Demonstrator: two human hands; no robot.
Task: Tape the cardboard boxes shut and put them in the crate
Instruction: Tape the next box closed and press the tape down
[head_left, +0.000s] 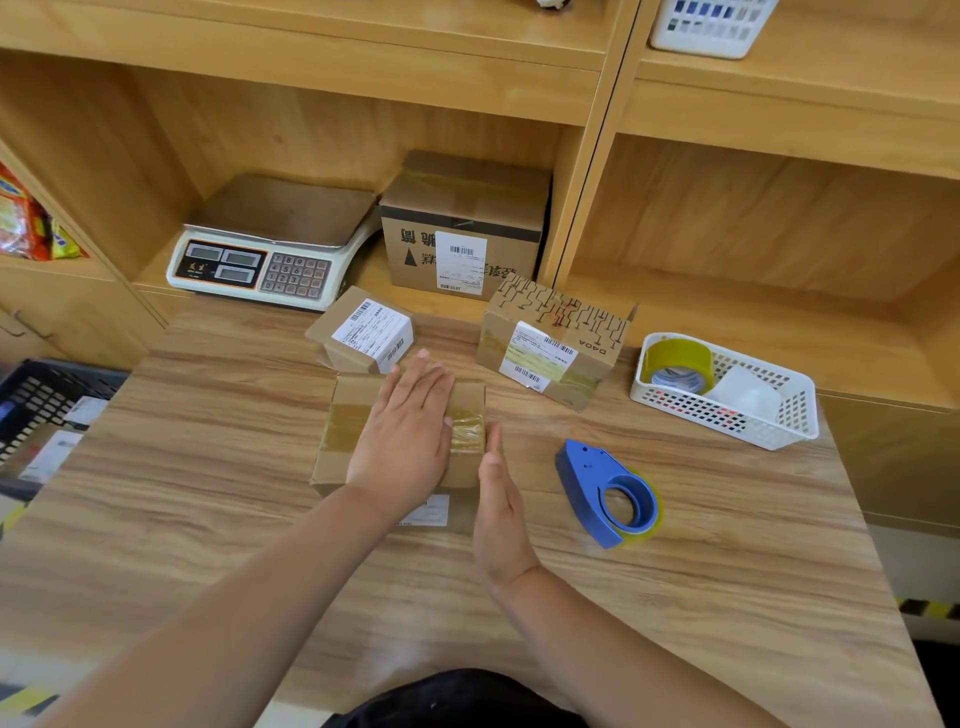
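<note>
A cardboard box (348, 431) with a tape strip across its top lies mid-table. My left hand (408, 431) rests flat on its top, fingers spread. My right hand (498, 499) presses flat against the box's right side, over the tape end. A blue tape dispenser (605, 491) lies on the table to the right, apart from both hands. Behind are a small labelled box (363, 330), a printed box (556, 345) and a larger box (462, 228) on the shelf. The black crate (36, 400) sits at the left edge, below table level.
A weighing scale (270, 249) stands on the shelf at back left. A white basket (769, 410) with a tape roll (678, 361) sits at the right. Shelf uprights rise behind the table (208, 467). Snack packets (26, 223) fill a shelf at far left.
</note>
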